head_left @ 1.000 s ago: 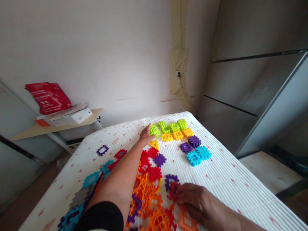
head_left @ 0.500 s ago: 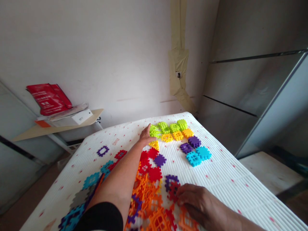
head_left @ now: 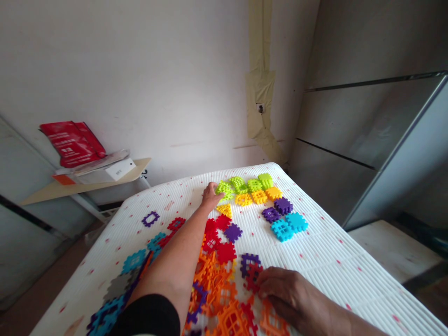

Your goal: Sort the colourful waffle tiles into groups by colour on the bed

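Observation:
My left hand (head_left: pixel 212 195) reaches to the far side of the table, its fingers and thumb closed at the left edge of a stack of light green interlocking building pieces (head_left: pixel 226 190). Just in front of it lies a yellow triangular piece (head_left: pixel 224 211). My right hand (head_left: pixel 285 291) rests low on the right with its fingers bent together. Beside its fingertips is a red window piece (head_left: pixel 252 278), and an orange window piece (head_left: pixel 271 322) lies partly beneath it. Anything inside the right fingers is hidden.
Yellow (head_left: pixel 259 197), purple (head_left: pixel 283 205) and turquoise stacks (head_left: pixel 296 222) stand at the right. A mixed pile of orange pieces (head_left: pixel 217 280) spreads in front, partly behind my left forearm. Turquoise and grey pieces (head_left: pixel 117 287) lie left. A side shelf (head_left: pixel 140 169) holds a red bag (head_left: pixel 72 142).
My left hand has drawn slightly back, and its fingers have curled in more at the light green stack. My right hand has stayed in place.

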Demonstrator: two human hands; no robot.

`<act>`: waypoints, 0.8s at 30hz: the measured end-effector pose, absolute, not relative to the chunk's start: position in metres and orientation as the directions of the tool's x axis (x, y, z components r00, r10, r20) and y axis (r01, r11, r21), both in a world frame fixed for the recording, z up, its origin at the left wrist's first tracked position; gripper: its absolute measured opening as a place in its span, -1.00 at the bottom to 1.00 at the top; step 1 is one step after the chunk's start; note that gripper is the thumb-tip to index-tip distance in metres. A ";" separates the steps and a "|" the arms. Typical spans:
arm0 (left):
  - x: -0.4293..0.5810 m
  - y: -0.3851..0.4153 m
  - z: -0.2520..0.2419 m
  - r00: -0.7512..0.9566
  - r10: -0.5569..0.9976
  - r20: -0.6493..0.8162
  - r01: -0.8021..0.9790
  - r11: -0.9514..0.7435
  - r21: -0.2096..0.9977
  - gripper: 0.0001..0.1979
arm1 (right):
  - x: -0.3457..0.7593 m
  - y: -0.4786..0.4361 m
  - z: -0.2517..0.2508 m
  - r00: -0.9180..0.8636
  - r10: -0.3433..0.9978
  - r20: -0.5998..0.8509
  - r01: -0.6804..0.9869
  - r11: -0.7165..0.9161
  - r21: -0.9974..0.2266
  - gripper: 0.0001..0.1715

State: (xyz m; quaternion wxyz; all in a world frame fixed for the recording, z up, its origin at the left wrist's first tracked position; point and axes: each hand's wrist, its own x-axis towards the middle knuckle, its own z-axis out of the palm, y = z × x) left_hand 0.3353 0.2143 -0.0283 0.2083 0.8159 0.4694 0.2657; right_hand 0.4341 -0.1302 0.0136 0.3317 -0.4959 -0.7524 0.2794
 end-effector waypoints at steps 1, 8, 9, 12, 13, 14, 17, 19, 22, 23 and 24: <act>0.337 0.213 -0.029 0.417 0.875 0.245 0.656 -0.476 0.585 -0.56 | 0.434 -0.130 0.014 -0.288 0.931 0.222 0.560 0.352 -0.750 -0.65; 0.336 0.209 -0.029 0.449 0.848 0.283 0.631 -0.525 0.571 -0.57 | 0.434 -0.131 0.014 -0.288 0.929 0.230 0.565 0.359 -0.743 -0.65; 0.335 0.209 -0.029 0.455 0.845 0.281 0.626 -0.528 0.573 -0.53 | 0.434 -0.131 0.013 -0.287 0.930 0.232 0.564 0.359 -0.744 -0.65; 0.330 0.210 -0.028 0.477 0.838 0.265 0.617 -0.534 0.578 -0.43 | 0.434 -0.131 0.013 -0.283 0.932 0.229 0.562 0.354 -0.747 -0.65; 0.329 0.211 -0.028 0.483 0.837 0.259 0.615 -0.535 0.579 -0.41 | 0.434 -0.131 0.014 -0.283 0.932 0.226 0.562 0.352 -0.748 -0.66; 0.329 0.212 -0.027 0.487 0.836 0.253 0.616 -0.534 0.580 -0.39 | 0.434 -0.131 0.014 -0.284 0.932 0.226 0.561 0.352 -0.749 -0.66; 0.328 0.213 -0.026 0.494 0.838 0.232 0.622 -0.527 0.579 -0.37 | 0.434 -0.131 0.014 -0.283 0.933 0.224 0.562 0.350 -0.749 -0.68; 0.328 0.214 -0.026 0.494 0.841 0.222 0.630 -0.521 0.575 -0.35 | 0.434 -0.131 0.014 -0.281 0.933 0.225 0.563 0.350 -0.749 -0.68; 0.328 0.214 -0.027 0.489 0.844 0.220 0.645 -0.520 0.560 -0.35 | 0.434 -0.131 0.015 -0.285 0.932 0.224 0.566 0.353 -0.745 -0.68; 0.328 0.213 -0.028 0.486 0.845 0.224 0.652 -0.521 0.551 -0.37 | 0.434 -0.131 0.015 -0.286 0.932 0.225 0.567 0.354 -0.744 -0.68; 0.329 0.213 -0.028 0.480 0.847 0.230 0.660 -0.521 0.541 -0.41 | 0.434 -0.131 0.016 -0.287 0.931 0.225 0.568 0.355 -0.742 -0.67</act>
